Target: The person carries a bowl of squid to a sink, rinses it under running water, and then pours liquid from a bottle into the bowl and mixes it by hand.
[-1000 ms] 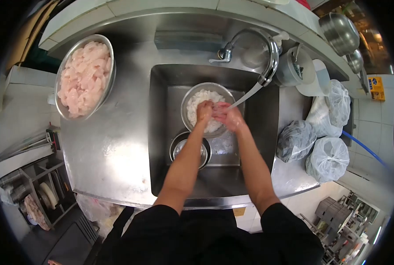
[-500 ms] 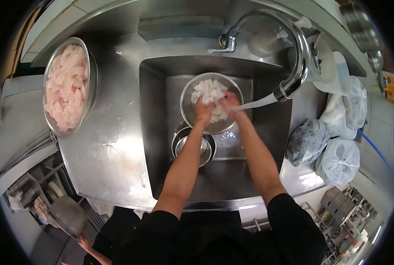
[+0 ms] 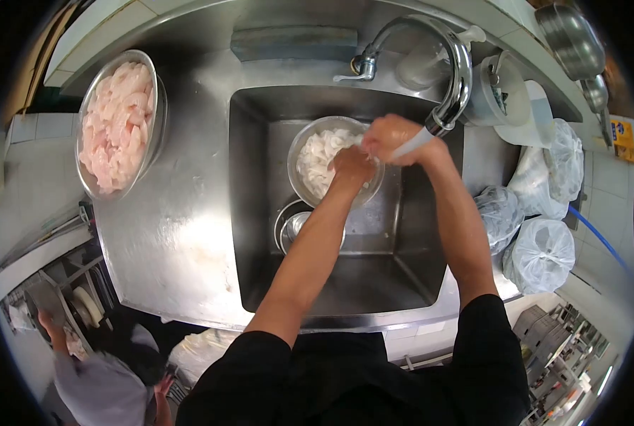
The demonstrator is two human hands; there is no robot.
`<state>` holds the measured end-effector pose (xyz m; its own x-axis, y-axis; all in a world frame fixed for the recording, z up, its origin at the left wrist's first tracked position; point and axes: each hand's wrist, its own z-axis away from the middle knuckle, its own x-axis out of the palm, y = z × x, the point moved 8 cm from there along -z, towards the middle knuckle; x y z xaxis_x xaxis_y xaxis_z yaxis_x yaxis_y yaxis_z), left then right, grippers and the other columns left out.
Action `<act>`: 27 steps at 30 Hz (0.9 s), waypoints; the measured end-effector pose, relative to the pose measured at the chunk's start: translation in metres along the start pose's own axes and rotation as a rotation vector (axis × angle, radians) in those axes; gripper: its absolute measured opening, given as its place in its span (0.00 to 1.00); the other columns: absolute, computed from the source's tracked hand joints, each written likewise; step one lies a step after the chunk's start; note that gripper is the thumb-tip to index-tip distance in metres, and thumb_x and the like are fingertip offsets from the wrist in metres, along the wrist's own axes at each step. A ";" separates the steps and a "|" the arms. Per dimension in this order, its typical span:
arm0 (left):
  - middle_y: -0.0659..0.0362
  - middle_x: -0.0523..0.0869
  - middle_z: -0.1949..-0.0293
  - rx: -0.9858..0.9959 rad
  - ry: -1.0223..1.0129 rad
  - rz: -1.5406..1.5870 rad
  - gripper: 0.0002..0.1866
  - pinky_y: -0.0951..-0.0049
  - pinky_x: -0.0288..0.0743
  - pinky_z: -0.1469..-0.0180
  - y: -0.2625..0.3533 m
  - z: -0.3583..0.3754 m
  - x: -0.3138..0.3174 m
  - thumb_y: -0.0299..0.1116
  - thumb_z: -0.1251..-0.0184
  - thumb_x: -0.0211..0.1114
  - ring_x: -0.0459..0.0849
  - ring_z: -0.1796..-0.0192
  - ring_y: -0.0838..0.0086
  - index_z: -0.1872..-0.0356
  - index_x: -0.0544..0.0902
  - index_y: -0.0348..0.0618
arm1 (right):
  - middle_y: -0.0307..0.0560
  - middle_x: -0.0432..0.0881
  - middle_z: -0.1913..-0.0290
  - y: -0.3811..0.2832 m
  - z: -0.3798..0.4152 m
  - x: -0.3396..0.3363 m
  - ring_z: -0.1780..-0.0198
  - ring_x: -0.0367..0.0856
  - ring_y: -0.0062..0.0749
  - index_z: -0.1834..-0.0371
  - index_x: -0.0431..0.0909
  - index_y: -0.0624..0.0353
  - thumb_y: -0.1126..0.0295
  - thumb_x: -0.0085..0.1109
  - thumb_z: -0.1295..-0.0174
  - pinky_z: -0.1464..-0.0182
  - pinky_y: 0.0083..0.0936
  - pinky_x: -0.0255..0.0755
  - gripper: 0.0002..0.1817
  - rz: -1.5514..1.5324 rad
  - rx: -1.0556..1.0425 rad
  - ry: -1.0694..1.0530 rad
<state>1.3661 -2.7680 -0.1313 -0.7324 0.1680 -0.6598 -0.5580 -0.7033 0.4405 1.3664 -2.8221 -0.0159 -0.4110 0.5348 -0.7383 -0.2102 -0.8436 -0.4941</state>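
Note:
A round metal bowl (image 3: 300, 192) of whitish raw meat pieces (image 3: 317, 160) rests in the steel sink (image 3: 420, 263). My left hand (image 3: 353, 167) reaches into the bowl, its fingers curled down round some of the meat pieces and partly hidden among them. Raised over the bowl's right rim, my right hand (image 3: 395, 138) is closed, slightly blurred; I cannot tell what is in it. From the curved faucet (image 3: 443, 119), a stream of water (image 3: 413, 142) falls at my right hand and wrist. A smaller metal pot (image 3: 288, 224) sits below the bowl, partly behind my left forearm.
An oval metal bowl (image 3: 159, 128) heaped with pinkish raw meat (image 3: 118, 128) stands on the left counter (image 3: 168, 234). Tied plastic bags (image 3: 542, 255) and a plastic tub (image 3: 519, 106) line the right side. Lower left, another person (image 3: 107, 387) in grey leans near a rack.
My right hand has lifted from the meat up and right to the water stream. My left hand has shifted right in the bowl. The other person has moved into fuller view.

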 end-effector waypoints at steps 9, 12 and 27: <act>0.50 0.84 0.54 0.008 0.086 -0.182 0.17 0.58 0.75 0.48 0.001 0.013 -0.049 0.40 0.46 0.63 0.82 0.50 0.54 0.57 0.83 0.45 | 0.53 0.82 0.59 -0.020 -0.039 -0.097 0.53 0.78 0.49 0.52 0.76 0.61 0.65 0.58 0.45 0.48 0.37 0.71 0.19 0.103 -0.026 0.624; 0.48 0.83 0.52 0.029 0.660 0.124 0.24 0.57 0.74 0.47 -0.099 0.020 -0.049 0.40 0.53 0.71 0.82 0.51 0.52 0.53 0.80 0.41 | 0.51 0.82 0.58 0.023 -0.047 -0.066 0.53 0.79 0.44 0.52 0.76 0.61 0.67 0.56 0.43 0.49 0.34 0.71 0.16 0.052 0.002 0.659; 0.51 0.79 0.69 -0.583 0.354 1.487 0.14 0.63 0.77 0.65 -0.229 0.078 0.127 0.17 0.53 0.61 0.81 0.68 0.63 0.61 0.75 0.31 | 0.51 0.83 0.58 0.169 0.077 0.243 0.60 0.81 0.41 0.58 0.80 0.58 0.80 0.56 0.47 0.60 0.30 0.76 0.13 -0.840 0.702 0.935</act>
<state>1.3706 -2.5314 -0.2683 -0.2929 -0.9558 -0.0242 0.7901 -0.2562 0.5569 1.1625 -2.8384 -0.2431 0.7155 0.4789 -0.5086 -0.5920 0.0291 -0.8054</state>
